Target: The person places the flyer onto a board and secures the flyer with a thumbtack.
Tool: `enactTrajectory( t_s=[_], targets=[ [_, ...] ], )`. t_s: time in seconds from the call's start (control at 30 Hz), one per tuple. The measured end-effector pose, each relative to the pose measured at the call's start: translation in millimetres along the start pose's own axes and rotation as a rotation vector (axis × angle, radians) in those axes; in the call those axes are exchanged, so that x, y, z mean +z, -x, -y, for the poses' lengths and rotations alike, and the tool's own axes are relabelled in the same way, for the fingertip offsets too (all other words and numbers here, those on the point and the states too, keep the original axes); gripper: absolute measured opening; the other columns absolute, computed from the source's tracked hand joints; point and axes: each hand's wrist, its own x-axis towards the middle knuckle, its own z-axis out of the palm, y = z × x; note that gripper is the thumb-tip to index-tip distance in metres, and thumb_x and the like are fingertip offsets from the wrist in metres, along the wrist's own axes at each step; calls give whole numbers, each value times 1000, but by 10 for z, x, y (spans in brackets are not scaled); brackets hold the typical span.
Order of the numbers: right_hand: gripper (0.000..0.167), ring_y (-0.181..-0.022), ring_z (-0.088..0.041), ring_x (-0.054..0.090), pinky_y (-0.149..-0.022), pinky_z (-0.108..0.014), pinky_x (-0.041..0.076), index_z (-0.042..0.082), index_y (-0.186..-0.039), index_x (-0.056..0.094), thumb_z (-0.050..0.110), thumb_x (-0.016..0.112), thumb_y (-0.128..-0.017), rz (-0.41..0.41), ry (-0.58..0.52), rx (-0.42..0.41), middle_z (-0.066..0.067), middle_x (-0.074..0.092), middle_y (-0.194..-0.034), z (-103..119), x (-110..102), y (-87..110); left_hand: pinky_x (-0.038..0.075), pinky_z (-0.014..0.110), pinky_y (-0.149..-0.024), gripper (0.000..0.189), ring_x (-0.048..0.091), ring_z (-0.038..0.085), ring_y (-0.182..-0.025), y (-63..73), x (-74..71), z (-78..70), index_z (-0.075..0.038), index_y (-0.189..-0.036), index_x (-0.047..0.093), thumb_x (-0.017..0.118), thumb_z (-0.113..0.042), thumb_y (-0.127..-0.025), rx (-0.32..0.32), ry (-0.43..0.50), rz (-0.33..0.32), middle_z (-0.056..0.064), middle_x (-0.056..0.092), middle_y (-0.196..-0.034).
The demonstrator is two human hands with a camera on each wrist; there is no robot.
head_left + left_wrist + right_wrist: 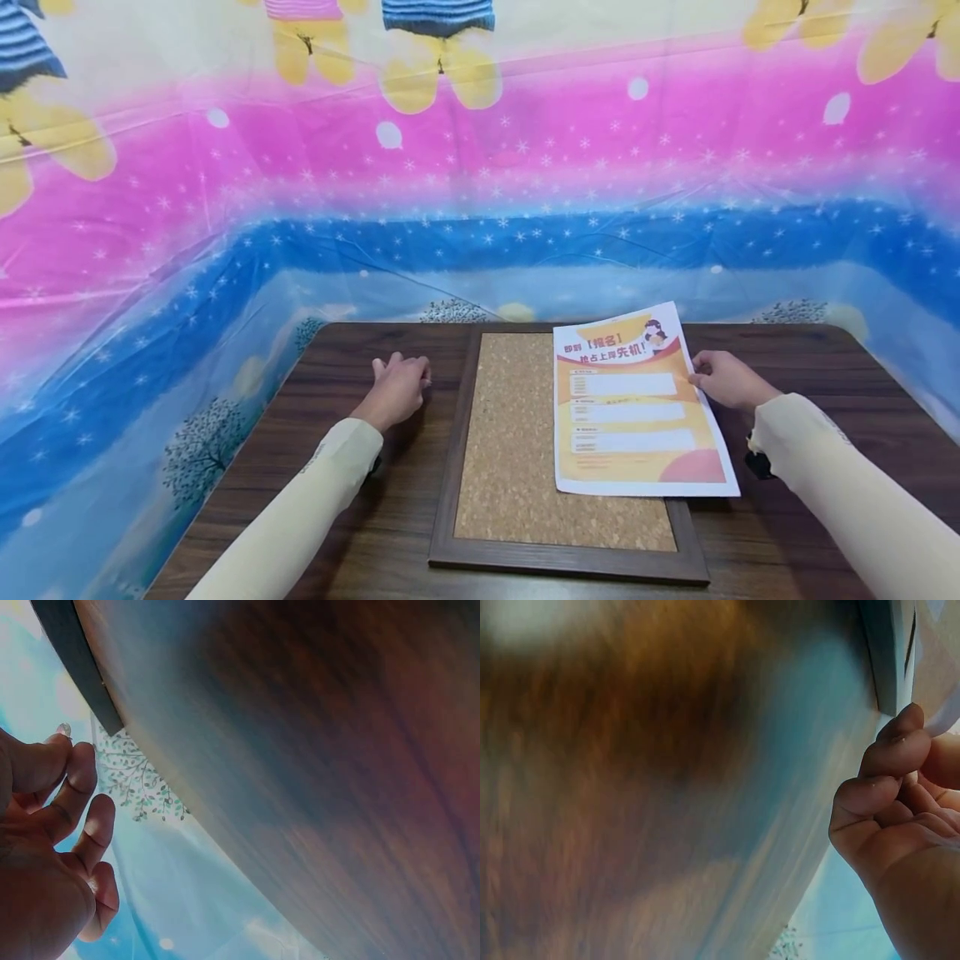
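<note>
My right hand (729, 379) pinches the right edge of a printed poster (622, 454) between thumb and fingers. The poster is white-bordered, orange and yellow, with Chinese lettering and a cartoon figure at its top right. It lies over the right part of a cork board (502, 433) in a dark wooden frame, reaching past the frame's right side. In the right wrist view, the curled fingers (896, 754) meet the thumb at the sheet's edge. To the left of the frame, my left hand (396, 387) hovers over the table with loosely bent fingers, and no object shows in it.
The dark wood-grain table (300, 442) has rounded far corners. Behind and around it hangs a pink and blue printed cloth (480, 242) with snowflakes and trees. The board's frame (570, 562) runs close to the table's far edge.
</note>
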Motion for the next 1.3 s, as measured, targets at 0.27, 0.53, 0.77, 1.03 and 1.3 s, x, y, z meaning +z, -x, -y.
enactTrajectory(
  t_s=[0.27, 0.53, 0.77, 1.03, 1.3],
  targets=[
    [29, -86, -27, 58, -73, -44, 46, -9, -111, 54, 16, 53, -96, -31, -26, -3, -21, 60, -101, 79, 137, 14, 19, 45, -74, 21, 36, 23, -75, -17, 11, -18, -13, -77, 51, 60, 4, -84, -10, -12, 6, -5, 51, -68],
    [34, -82, -24, 57, -71, -39, 46, -4, -112, 55, 24, 59, -94, -21, -102, -8, -14, 61, -97, 135, 229, 13, 19, 45, -74, 20, 36, 23, -75, 7, 12, -35, -12, -78, 51, 58, 5, -84, -10, -15, 12, -4, 50, -68],
    [44, -87, -24, 58, -78, -44, 48, -3, -125, 53, 28, 59, -94, -12, -116, -13, -14, 62, -103, 239, 270, 12, 20, 45, -74, 21, 36, 23, -74, 1, -1, -31, -13, -77, 51, 59, 6, -83, 4, -5, -2, -4, 50, -67],
    [44, -86, -22, 59, -78, -43, 47, -4, -133, 48, 16, 57, -95, -3, -120, -53, -14, 62, -104, 416, 315, -10, 20, 45, -75, 16, 37, 24, -76, -28, -63, -61, -12, -80, 53, 59, 1, -86, -1, 6, -4, -4, 52, -70],
    [49, -87, -22, 59, -78, -43, 48, 1, -137, 46, 18, 61, -94, -5, -85, -73, -12, 62, -106, 439, 440, -31, 19, 45, -75, 18, 36, 23, -76, -80, -69, -163, -13, -79, 51, 57, 1, -88, 15, 19, 12, -5, 52, -70]
  ],
)
